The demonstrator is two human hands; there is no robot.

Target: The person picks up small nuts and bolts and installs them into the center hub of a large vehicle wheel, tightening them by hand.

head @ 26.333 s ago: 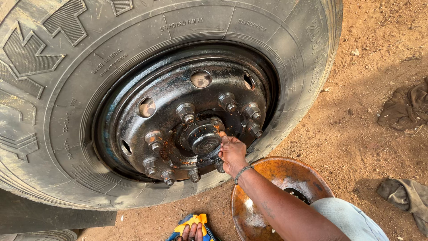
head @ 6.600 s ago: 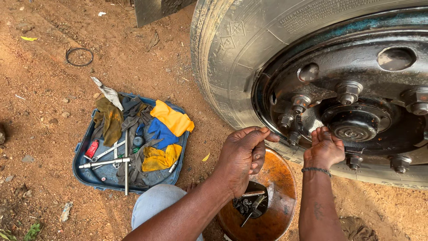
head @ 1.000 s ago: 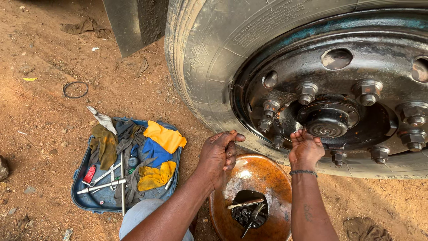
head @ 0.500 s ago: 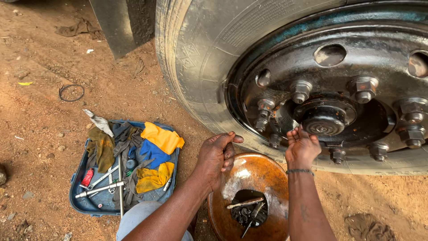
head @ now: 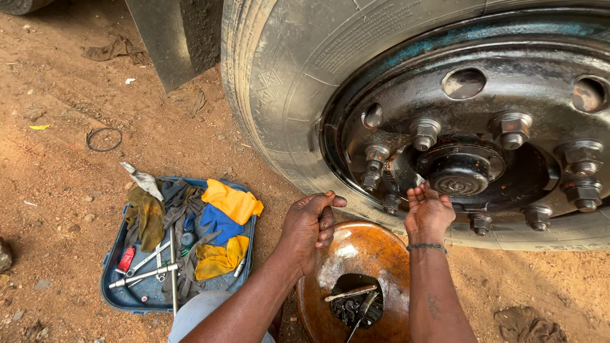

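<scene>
A large truck wheel fills the upper right, with a worn tyre and a dark greasy steel rim. Several lug nuts ring a black hub cap. My right hand reaches up to the hub's lower left edge, fingertips against it; whether it pinches something small is hidden. My left hand hovers curled just above a rusty orange pan, fingers closed, with nothing visible in them. The pan sits on the ground below the wheel and holds dark oil and a couple of small tools.
A blue tray lies on the red dirt at lower left, holding wrenches, rags and yellow and blue cloths. A rubber ring lies farther left. A mud flap hangs at the top. A rag lies at lower right.
The view has drifted right and closer to the wheel. My right hand stays at the hub's lower edge, and my left hand stays curled above the pan.
</scene>
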